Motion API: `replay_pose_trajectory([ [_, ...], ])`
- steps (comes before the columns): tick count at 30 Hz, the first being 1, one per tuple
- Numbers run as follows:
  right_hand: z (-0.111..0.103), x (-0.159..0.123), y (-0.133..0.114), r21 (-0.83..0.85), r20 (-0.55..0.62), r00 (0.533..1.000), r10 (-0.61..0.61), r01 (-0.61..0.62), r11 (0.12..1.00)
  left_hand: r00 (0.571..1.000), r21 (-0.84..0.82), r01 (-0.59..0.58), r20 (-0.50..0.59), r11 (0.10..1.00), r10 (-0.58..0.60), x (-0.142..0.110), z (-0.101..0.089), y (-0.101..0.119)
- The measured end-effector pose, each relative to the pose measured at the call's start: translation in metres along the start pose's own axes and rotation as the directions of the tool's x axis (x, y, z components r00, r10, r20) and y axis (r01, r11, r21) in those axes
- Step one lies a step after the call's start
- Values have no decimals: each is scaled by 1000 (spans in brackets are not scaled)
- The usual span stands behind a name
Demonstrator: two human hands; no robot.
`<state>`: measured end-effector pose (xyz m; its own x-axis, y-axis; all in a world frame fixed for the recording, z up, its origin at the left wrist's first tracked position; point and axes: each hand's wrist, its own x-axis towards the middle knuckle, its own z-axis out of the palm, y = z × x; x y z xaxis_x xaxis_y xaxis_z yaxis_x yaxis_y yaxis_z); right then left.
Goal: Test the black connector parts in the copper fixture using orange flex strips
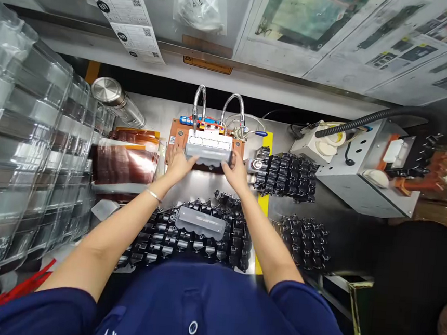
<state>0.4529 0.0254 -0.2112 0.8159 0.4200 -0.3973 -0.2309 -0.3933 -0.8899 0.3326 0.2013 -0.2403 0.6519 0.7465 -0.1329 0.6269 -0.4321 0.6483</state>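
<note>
Both my hands grip a grey rectangular block (208, 148) that sits on an orange-brown fixture (179, 131) at the back of the bench. My left hand (180, 165) holds its left end, fingers curled under the edge. My right hand (236, 172) holds its right end the same way. Two bendable metal hoses (200, 103) arch down onto the fixture from behind. Close to my body lies a flat grey plate (202, 222) on top of a tray of black moulded parts (162, 240).
Stacks of clear plastic trays (16, 160) fill the left side. Amber film sheets (124, 161) and a steel flask (114, 98) lie left of the fixture. More black parts (287, 175) and a grey metal box (363, 174) with a corrugated hose stand at the right.
</note>
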Motion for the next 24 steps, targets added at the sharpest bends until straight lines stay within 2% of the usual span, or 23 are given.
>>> replay_pose_trajectory([
  [2,-6,-31,7,-77,28,992,-123,125,989,998,-77,-61,-11,995,61,-40,-17,-6],
  [4,-14,-57,6,-200,87,966,-243,256,946,971,-104,-235,-76,966,228,-81,-38,-11],
  [5,-16,-69,3,-270,119,959,-259,282,921,932,-93,-353,-117,931,342,-99,-49,-12],
  [7,-8,-94,-7,-457,184,962,-200,264,849,811,-44,-570,-195,821,552,-127,-67,-11],
  [9,13,-124,-20,-606,271,959,-85,238,759,685,14,-702,-263,712,680,-144,-81,-10],
  [10,26,-141,-27,-625,344,938,-46,265,734,634,46,-742,-278,669,722,-150,-87,-10],
  [11,39,-159,-34,-587,441,897,-38,321,743,595,80,-769,-273,634,756,-155,-94,-10],
  [12,49,-176,-41,-488,559,828,-50,377,787,568,115,-786,-252,607,783,-159,-104,-12],
  [13,57,-190,-48,-351,669,740,-67,394,850,559,150,-790,-223,595,799,-163,-116,-14],
  [15,64,-206,-59,-59,825,554,-109,277,959,575,230,-761,-195,607,795,-174,-155,-17],
  [16,65,-206,-63,43,856,500,-131,185,982,581,289,-728,-221,622,783,-180,-182,-17],
  [17,67,-202,-67,111,858,491,-151,109,988,575,370,-677,-273,636,771,-187,-212,-16],
  [18,70,-195,-69,152,832,530,-165,68,986,554,462,-600,-349,653,756,-194,-244,-13],
  [20,81,-179,-71,172,712,680,-177,76,982,451,651,-332,-526,683,721,-204,-311,-4],
  [21,89,-173,-70,162,649,739,-179,95,982,429,668,-161,-616,727,661,-205,-343,0],
  [22,99,-169,-69,146,608,774,-180,114,983,481,643,-19,-666,766,571,-203,-371,3],
  [24,117,-168,-65,110,602,776,-191,156,982,607,604,161,-684,780,404,-189,-414,4],
])
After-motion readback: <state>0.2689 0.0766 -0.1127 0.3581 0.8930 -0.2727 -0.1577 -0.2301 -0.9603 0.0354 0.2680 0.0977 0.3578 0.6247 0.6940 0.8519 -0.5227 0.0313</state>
